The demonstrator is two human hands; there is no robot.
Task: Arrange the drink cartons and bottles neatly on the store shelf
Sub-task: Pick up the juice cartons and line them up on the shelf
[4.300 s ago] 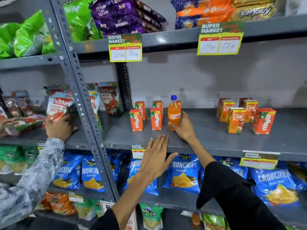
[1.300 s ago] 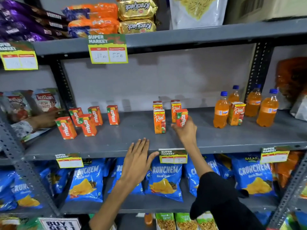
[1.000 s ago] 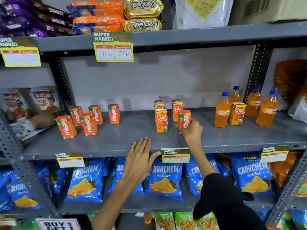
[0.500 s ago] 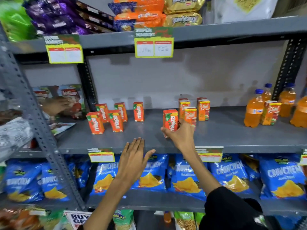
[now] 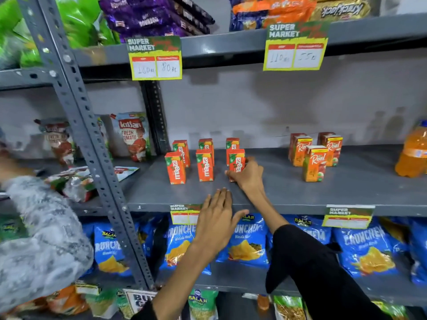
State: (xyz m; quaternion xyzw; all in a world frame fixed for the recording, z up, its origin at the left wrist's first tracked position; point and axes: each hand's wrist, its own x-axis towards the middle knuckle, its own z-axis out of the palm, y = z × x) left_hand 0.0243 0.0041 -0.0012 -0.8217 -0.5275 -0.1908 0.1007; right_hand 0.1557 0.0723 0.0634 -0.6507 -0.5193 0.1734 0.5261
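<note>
On the grey middle shelf (image 5: 277, 192) stand several orange Maaza cartons in two rows. My right hand (image 5: 248, 175) grips the front right Maaza carton (image 5: 236, 161), which stands on the shelf beside the middle front carton (image 5: 204, 166) and the left front carton (image 5: 175, 167). My left hand (image 5: 216, 224) rests flat on the shelf's front edge, fingers spread, holding nothing. To the right stands a group of Real cartons (image 5: 315, 163). An orange bottle (image 5: 413, 153) shows at the far right edge.
A grey slotted upright (image 5: 92, 162) divides this bay from the left one, where another person's patterned sleeve (image 5: 41, 239) reaches among tomato pouches (image 5: 132, 137). Blue chip bags (image 5: 245, 243) fill the shelf below. Snack packs and price tags (image 5: 156, 57) hang above.
My right hand carried a Maaza carton leftward from the Real cartons and set it down in the front row of the Maaza group. My view swung left with it. My left hand stayed put.
</note>
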